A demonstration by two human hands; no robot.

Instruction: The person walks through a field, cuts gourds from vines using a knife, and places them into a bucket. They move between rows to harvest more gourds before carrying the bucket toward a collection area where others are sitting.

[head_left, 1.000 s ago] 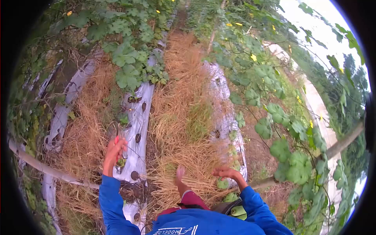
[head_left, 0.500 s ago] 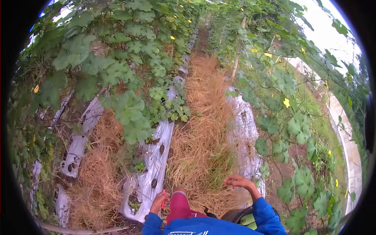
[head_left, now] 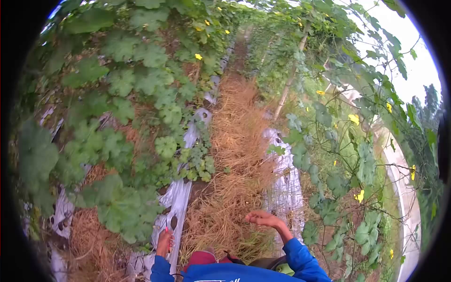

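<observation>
My left hand (head_left: 164, 242) is low, over the white plastic mulch strip, its fingers wrapped round red-handled scissors (head_left: 167, 230). Only a small red part of the tool shows past the fingers. My right hand (head_left: 263, 219) is held out in front of me above the straw path, palm side down. Its fingers are loosely bent with nothing in them. Below my right forearm, at my hip, sits a dark container (head_left: 270, 263) with something light green (head_left: 284, 269) in it, partly covered by my blue sleeve.
A straw-covered path (head_left: 235, 141) runs ahead between plastic mulch strips (head_left: 285, 188). Leafy vines (head_left: 122, 94) with yellow flowers (head_left: 353, 119) climb on both sides. A wooden pole (head_left: 291, 75) leans at the right; beyond it curves a pale concrete edge (head_left: 408, 202).
The view has moved forward along the path, bringing leaves closer at the left. Both hands now appear further left in view. The scissors stay in my left hand.
</observation>
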